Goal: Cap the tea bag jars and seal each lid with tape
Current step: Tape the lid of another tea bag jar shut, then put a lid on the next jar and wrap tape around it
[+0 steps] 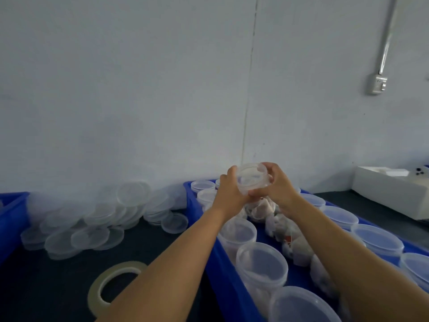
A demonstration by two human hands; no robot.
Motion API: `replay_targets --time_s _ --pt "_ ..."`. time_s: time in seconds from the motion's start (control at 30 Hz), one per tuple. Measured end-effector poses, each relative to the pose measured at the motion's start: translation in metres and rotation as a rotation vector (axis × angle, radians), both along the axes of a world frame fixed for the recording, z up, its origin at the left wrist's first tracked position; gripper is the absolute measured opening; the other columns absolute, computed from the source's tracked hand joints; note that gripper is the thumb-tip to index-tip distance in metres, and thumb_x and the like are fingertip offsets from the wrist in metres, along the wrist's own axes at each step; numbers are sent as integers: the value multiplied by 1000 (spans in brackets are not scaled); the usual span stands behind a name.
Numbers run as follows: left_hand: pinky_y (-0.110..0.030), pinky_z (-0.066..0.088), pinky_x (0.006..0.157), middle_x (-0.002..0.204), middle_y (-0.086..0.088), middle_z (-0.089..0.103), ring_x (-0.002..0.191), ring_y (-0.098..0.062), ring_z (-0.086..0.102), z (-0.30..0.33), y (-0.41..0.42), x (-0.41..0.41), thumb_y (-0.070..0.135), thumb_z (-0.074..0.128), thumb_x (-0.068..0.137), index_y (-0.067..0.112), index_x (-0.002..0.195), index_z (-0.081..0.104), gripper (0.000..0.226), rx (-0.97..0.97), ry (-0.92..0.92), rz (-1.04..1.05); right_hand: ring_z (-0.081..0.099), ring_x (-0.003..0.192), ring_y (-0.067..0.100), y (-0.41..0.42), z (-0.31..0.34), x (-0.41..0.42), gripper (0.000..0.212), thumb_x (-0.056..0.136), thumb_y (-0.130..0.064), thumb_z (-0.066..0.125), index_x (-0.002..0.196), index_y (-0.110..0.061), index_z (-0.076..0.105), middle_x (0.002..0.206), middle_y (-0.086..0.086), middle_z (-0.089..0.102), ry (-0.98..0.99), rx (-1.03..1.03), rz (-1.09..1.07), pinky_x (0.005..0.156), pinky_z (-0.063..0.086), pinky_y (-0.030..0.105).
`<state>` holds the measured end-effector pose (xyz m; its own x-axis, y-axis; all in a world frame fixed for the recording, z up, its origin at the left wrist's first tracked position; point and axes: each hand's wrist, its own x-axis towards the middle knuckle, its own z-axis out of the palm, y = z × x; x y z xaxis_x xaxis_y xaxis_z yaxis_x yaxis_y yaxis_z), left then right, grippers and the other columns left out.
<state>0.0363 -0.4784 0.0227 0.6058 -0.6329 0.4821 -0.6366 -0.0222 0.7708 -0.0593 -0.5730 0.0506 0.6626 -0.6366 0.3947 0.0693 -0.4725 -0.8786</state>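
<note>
Both hands hold one clear plastic jar [253,180] up above the blue bin [222,270], its lid facing me. My left hand [228,194] grips the jar's left side and my right hand [278,184] curls round its right side and lid rim. Tea bags show through the jar's lower part. In the bin stand several more clear jars [262,263], some capped, and loose tea bags [290,240] lie in its middle. A roll of clear tape [116,284] lies flat on the dark table, left of my left forearm.
A heap of loose clear lids [99,219] lies on the table against the wall at left. Another blue bin [11,219] stands at the far left edge. A white foam box [390,191] sits at the right, by the wall.
</note>
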Motion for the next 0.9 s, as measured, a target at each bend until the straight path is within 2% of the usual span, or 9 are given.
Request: replay_targets --time_s 0.07,0.17,0.23,0.37,0.53,0.63,0.77,0.83,0.9 --pt "-34 51 86 124 -10 54 109 -26 57 -5 -9 3 30 86 70 12 135 38 82 95 -32 -3 52 116 26 -9 -12 3 74 69 4 80 132 -6 42 127 10 52 48 43 -34 97 49 43" --pt "-38 46 88 126 -13 58 115 -32 53 -15 -18 7 41 80 72 10 134 40 80 376 -219 119 55 107 25 -19 -34 7 75 66 5 81 129 -8 43 124 10 53 129 140 -28 86 51 36" --pt "-41 42 93 132 -14 55 122 -34 47 -24 -20 10 48 77 74 10 133 43 79 498 -339 183 57 105 27 -25 -50 9 73 67 5 80 129 -9 43 122 12 55 160 240 -24 90 51 43" --pt "-45 32 106 143 -17 46 132 -36 36 -32 -26 11 45 67 85 9 140 38 71 647 -389 181 58 106 35 -33 -68 15 75 67 8 78 129 -11 41 114 11 58 214 363 10 94 49 56" --pt "-46 27 109 146 -19 37 134 -37 31 -32 -30 13 34 58 90 7 137 41 56 730 -403 181 58 98 29 -34 -72 21 74 71 9 75 131 -12 37 111 11 57 238 420 14 72 55 44" --pt "-45 26 109 147 -20 32 133 -37 30 -30 -28 12 34 55 92 6 136 43 54 752 -406 156 52 112 36 -35 -75 21 82 74 4 75 136 -25 29 123 15 51 329 461 31 80 54 57" --pt "-43 26 107 146 -18 31 128 -34 34 -28 -21 12 27 48 95 3 133 45 45 756 -424 99 48 118 37 -31 -71 17 93 78 -6 76 147 -31 18 133 15 45 427 437 40 74 57 52" --pt "-43 31 104 141 -19 39 124 -34 41 -25 -17 12 28 45 97 3 128 50 40 746 -430 81 53 106 31 -28 -67 15 88 81 -16 76 146 -30 19 129 15 48 503 356 41 69 57 44" --pt "-41 38 97 129 -18 54 113 -31 52 -21 -13 10 28 45 98 4 118 57 34 731 -424 57 53 83 22 -27 -63 14 76 85 -25 72 143 -26 24 118 15 53 597 241 29 60 51 34"
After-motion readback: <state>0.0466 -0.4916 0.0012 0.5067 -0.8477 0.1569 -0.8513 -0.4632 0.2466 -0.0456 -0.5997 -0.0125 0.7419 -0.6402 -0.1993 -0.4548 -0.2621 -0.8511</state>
